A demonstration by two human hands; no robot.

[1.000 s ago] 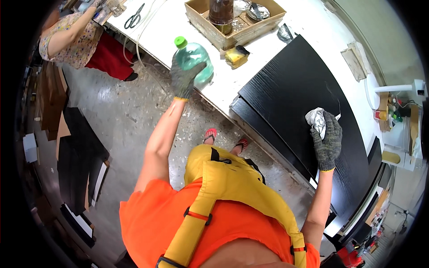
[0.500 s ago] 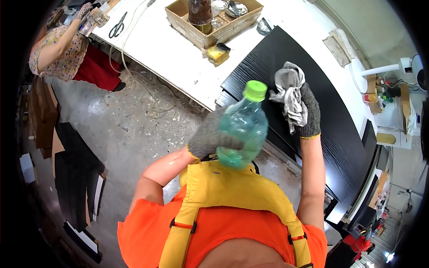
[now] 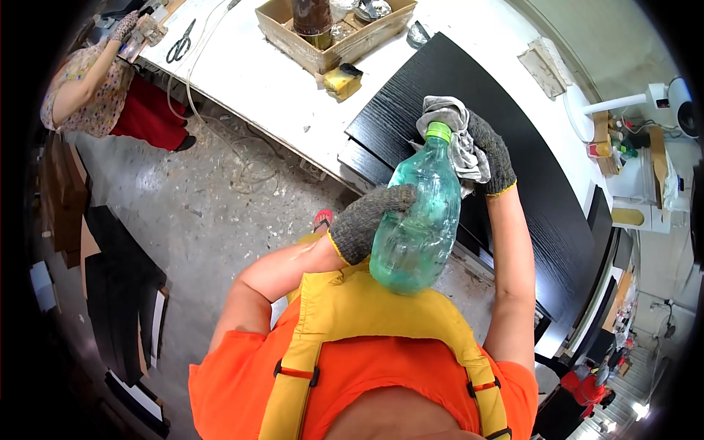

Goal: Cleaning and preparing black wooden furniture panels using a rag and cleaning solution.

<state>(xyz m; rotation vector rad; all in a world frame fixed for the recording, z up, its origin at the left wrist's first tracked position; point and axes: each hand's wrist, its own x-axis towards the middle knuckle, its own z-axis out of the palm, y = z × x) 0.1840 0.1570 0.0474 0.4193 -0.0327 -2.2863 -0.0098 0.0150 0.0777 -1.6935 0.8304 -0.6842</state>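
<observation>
A green-tinted plastic bottle (image 3: 418, 227) with a bright green cap (image 3: 438, 132) is gripped by my left hand (image 3: 369, 220), which wears a dark grey knitted glove. The bottle tilts slightly, its capped end pointing away from me. My gloved right hand (image 3: 493, 155) is closed on a crumpled grey-and-white rag (image 3: 462, 150). The bottle's cap overlaps the rag in view; whether they touch I cannot tell. Beneath both hands lie black wood-grain panels (image 3: 528, 198) on the white table (image 3: 282, 95).
At the table's far side stands a shallow box (image 3: 290, 51) holding a brown jar and tins. Near it lie a yellow sponge (image 3: 342, 82) and scissors (image 3: 180, 42). A co-worker (image 3: 92, 92) stands at the far left. Black boards (image 3: 117, 293) rest on the left floor.
The bottle has moved right and turned more upright in view, bringing its cap to the rag. My right hand and the rag have shifted slightly left.
</observation>
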